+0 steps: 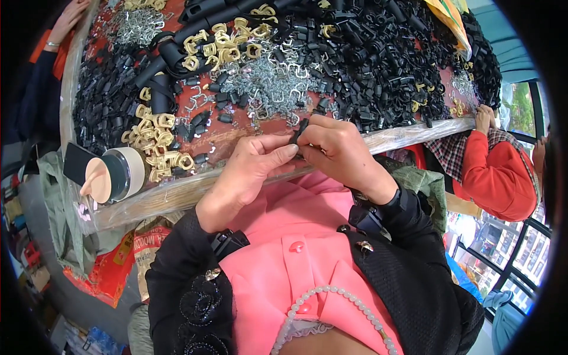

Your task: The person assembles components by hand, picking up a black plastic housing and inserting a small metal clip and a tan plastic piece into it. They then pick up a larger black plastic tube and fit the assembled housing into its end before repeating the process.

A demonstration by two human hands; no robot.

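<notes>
Both hands meet just over the table's near edge around a small black plastic part [300,129]. My left hand [253,167] is closed, its thumb and fingers pinching the part's lower end. From the other side my right hand [342,148] also pinches the part, its fingers curled and hiding much of it. Beyond the hands lies a heap of small silver metal pieces [269,89]. Gold-coloured clip-like parts [228,47] lie behind that heap, and more gold parts [155,135] are to its left. Many loose black plastic parts [373,71] spread across the red tabletop.
A lidded round container [125,171] and a dark phone-like slab [83,164] sit at the table's left corner. Plastic film wraps the wooden edge [171,200]. One person's hand [66,21] rests at the far left; another person in red [497,177] is at right. Sacks [118,266] hang below.
</notes>
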